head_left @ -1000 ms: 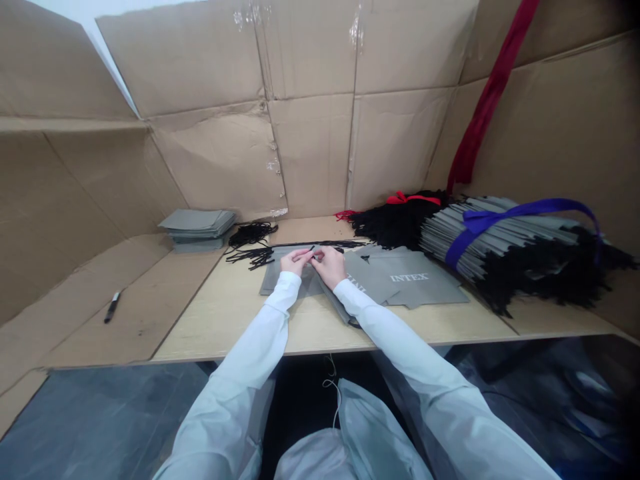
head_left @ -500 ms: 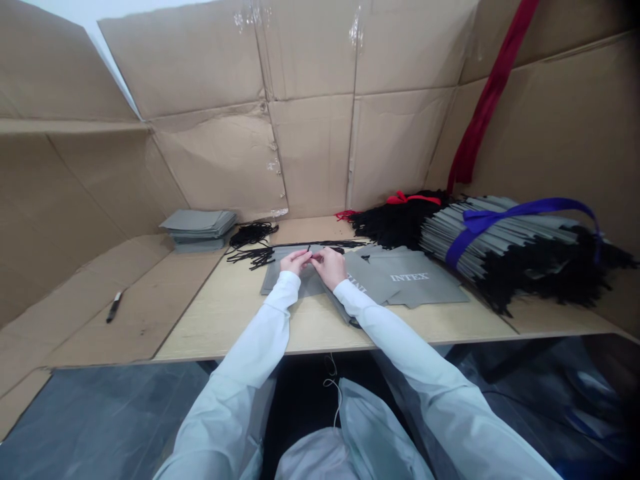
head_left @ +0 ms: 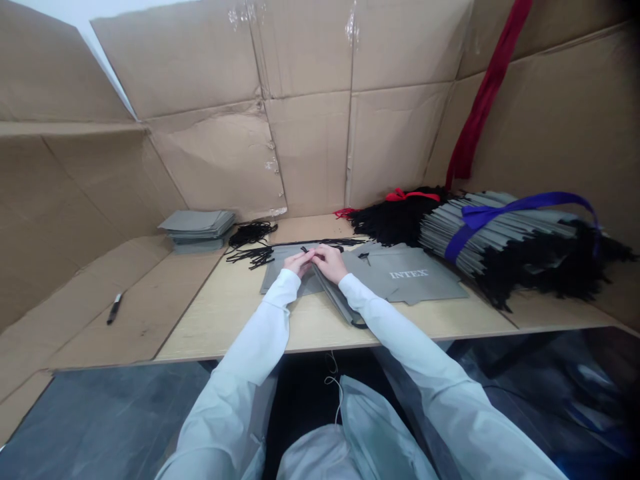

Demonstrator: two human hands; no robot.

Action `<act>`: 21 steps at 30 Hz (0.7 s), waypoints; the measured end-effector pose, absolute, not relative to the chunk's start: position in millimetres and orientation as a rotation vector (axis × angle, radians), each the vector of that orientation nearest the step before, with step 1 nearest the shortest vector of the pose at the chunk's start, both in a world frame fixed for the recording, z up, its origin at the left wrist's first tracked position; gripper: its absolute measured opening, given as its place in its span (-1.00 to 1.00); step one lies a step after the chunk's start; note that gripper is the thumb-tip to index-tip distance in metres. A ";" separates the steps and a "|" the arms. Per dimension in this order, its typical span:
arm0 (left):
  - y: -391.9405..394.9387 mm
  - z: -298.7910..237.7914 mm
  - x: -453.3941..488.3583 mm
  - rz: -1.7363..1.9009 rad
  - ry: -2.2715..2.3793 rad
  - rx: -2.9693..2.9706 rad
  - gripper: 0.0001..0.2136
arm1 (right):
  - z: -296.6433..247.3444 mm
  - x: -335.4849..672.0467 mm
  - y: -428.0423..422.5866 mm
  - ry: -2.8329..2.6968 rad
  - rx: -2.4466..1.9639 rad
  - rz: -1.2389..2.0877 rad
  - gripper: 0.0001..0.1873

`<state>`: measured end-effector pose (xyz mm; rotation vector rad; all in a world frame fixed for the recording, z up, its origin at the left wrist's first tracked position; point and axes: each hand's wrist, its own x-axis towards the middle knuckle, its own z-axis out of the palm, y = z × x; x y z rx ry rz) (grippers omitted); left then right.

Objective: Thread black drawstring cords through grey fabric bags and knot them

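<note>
My left hand (head_left: 299, 263) and my right hand (head_left: 329, 263) meet at the top of a grey fabric bag (head_left: 287, 280) lying folded on the table, their fingertips close together. A thin black cord (head_left: 330, 243) runs along the bag's far edge, and a short end of it shows at my left fingertips. The bag's long folded edge (head_left: 336, 299) slants down from under my right hand. To the right lies a flat grey panel printed INTEX (head_left: 425, 283), partly under the fold.
A bundle of grey bags with black cords, tied with blue ribbon (head_left: 505, 243), fills the right. Black cords with a red tie (head_left: 395, 217) lie behind it. Left are loose black cords (head_left: 253, 235), a small grey stack (head_left: 197, 230) and a black marker (head_left: 115, 309). Cardboard lines the walls.
My hands have shifted slightly on the bag, and its folded edge now stands out more clearly, slanting down to the right. The view has tilted a little.
</note>
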<state>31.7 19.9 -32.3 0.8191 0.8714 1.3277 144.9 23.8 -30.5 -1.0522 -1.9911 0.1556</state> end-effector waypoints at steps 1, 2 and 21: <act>19.7 -31.7 32.0 1.366 0.882 0.835 -0.74 | -30.0 144.8 24.3 -1.981 -1.045 0.182 -0.78; 20.0 -31.3 32.3 1.399 0.891 0.851 -0.75 | -29.6 144.7 24.9 -1.977 -1.039 0.203 -0.78; 27.2 -32.3 36.3 1.517 1.057 0.834 -0.72 | -33.6 149.3 32.9 -2.009 -0.979 0.459 -0.83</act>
